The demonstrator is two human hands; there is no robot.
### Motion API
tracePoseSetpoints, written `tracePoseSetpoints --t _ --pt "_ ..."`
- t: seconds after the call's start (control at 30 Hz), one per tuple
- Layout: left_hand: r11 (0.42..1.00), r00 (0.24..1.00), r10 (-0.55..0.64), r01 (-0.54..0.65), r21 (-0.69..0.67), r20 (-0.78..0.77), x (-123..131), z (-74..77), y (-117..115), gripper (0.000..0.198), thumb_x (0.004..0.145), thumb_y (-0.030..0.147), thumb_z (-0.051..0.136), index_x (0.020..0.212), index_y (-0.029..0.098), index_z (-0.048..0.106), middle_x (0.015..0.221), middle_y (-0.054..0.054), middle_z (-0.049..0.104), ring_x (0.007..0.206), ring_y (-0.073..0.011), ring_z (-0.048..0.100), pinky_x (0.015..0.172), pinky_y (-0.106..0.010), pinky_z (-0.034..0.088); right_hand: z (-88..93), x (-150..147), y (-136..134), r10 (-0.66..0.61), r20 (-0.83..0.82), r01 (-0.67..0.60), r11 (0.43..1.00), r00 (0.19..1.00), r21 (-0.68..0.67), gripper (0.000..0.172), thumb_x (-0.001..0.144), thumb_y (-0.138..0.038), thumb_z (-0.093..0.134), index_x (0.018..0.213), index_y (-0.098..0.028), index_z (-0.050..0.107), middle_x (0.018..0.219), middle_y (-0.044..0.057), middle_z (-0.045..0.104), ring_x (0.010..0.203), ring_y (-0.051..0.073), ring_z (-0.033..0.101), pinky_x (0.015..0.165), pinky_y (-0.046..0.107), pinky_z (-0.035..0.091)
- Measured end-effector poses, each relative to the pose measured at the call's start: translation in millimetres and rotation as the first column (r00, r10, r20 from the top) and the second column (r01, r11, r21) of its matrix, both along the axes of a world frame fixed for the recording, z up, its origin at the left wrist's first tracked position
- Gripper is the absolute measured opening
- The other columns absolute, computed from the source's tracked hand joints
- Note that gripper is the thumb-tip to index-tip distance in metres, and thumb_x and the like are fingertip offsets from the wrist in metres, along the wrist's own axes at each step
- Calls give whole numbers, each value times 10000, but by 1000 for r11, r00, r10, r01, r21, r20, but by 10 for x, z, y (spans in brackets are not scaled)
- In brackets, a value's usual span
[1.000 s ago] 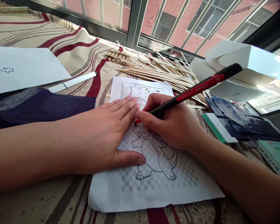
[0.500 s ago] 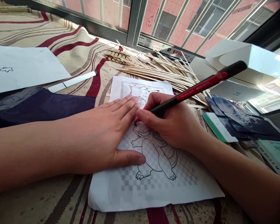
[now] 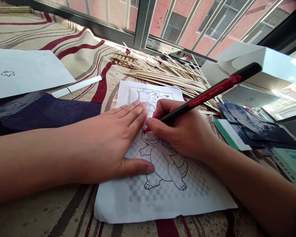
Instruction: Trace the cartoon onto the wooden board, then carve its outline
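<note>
The left hand (image 3: 108, 148) lies open and flat, fingers spread, pressing on a sheet printed with a cartoon creature outline (image 3: 162, 209) near the front of a red-striped cloth (image 3: 39, 36). The right hand (image 3: 180, 128) grips a black-and-red pen (image 3: 212, 93), its tip at the creature's head; the barrel's lettering is too small to read. Thin wooden strips (image 3: 172, 77) lie beyond the sheet, dark carbon paper (image 3: 44, 113) to the left.

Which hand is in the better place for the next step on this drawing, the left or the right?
Probably the right hand: it grips the red-and-black pen, with the tip at the line drawing. The left hand lies flat on the paper, holding no pen.
</note>
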State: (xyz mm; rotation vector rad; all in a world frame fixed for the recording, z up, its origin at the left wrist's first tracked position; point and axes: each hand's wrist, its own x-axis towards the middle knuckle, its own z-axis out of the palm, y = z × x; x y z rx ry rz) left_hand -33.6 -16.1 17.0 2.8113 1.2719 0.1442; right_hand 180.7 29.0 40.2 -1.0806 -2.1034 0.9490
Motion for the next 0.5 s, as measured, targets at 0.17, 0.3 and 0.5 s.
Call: tracePoseSetpoints --t 0.17,0.3,0.5 --pt "1000 1000 5 -5 7 -6 5 -7 3 1110 1009 874 126 1737 44 246 1830 -209 167 1721 -291 171 1395 -375 129 1 8 -1 16 0 -16 1000 1000 -14 284 868 -176 720 686 -223 507 583 -82 507 532 71 380 495 279 270" --pt "1000 1000 -1 1 0 29 -2 -85 58 1132 987 897 112 1734 64 278 1837 -190 162 1718 -313 189 1397 -397 137 13 5 -1 27 14 -27 999 1000 -23 291 868 -169 714 681 -224 498 576 -81 507 527 71 371 493 279 262" --pt "1000 997 -27 27 10 71 -13 -166 120 1197 948 935 101 1727 47 289 1829 -214 161 1714 -339 197 1398 -432 148 30 -3 -5 41 -1 -41 997 999 -58 285 862 -175 713 677 -221 500 584 -74 529 532 71 381 489 276 263"
